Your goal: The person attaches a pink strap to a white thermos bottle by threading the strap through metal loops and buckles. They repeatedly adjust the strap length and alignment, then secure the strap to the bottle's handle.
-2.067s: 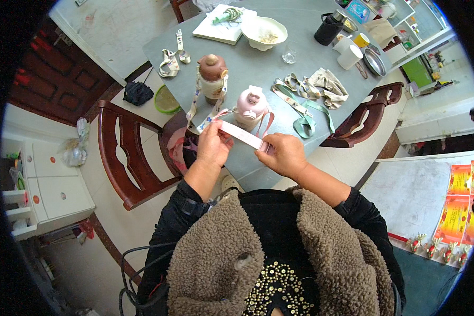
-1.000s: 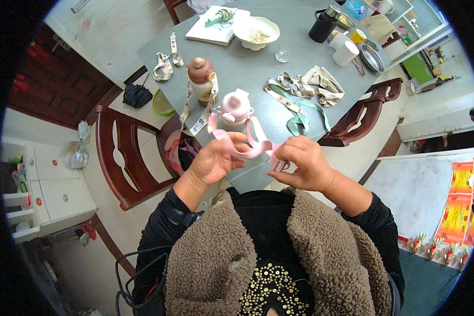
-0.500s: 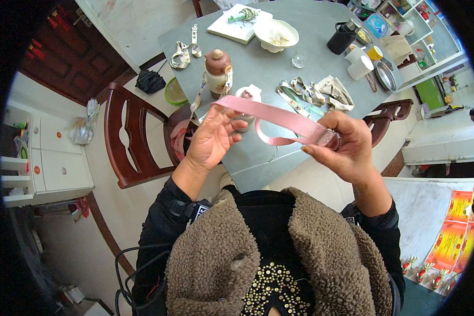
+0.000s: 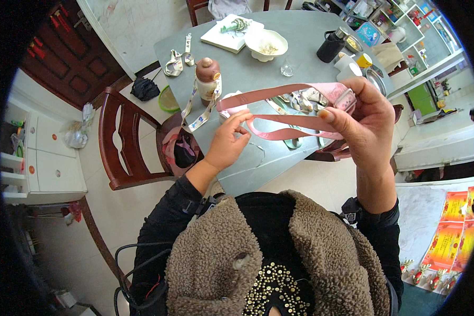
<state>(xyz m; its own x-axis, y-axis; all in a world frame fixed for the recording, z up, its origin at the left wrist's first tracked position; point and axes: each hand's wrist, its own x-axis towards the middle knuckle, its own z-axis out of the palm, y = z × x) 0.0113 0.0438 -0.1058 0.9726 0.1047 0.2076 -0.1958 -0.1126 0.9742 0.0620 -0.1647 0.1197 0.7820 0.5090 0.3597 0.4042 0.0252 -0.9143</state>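
A long pink strap [image 4: 279, 95] hangs in loops in front of me, above the near part of the table. My right hand [image 4: 373, 126] is closed on its right end, with thumb and fingers around a pink buckle [image 4: 345, 100]. At the strap's left end, my left hand [image 4: 228, 141] pinches the lower loop between thumb and fingertips. Just left of the strap stands a brown and cream bottle [image 4: 207, 79] with a patterned carrying strap [image 4: 199, 124]. A white and pink round thing behind the strap is partly hidden.
The grey table [image 4: 300, 31] bears a white footed bowl [image 4: 266, 45], a white board [image 4: 224, 34], a black flask [image 4: 332, 46], a small glass [image 4: 287, 68] and cups [image 4: 364, 60]. Several straps lie behind the pink one. A brown wooden chair [image 4: 108, 142] stands at the left.
The pink strap has spread from one arch into several loops. My right hand has risen and shifted right; my left hand has moved right and its fingers have closed on the strap.
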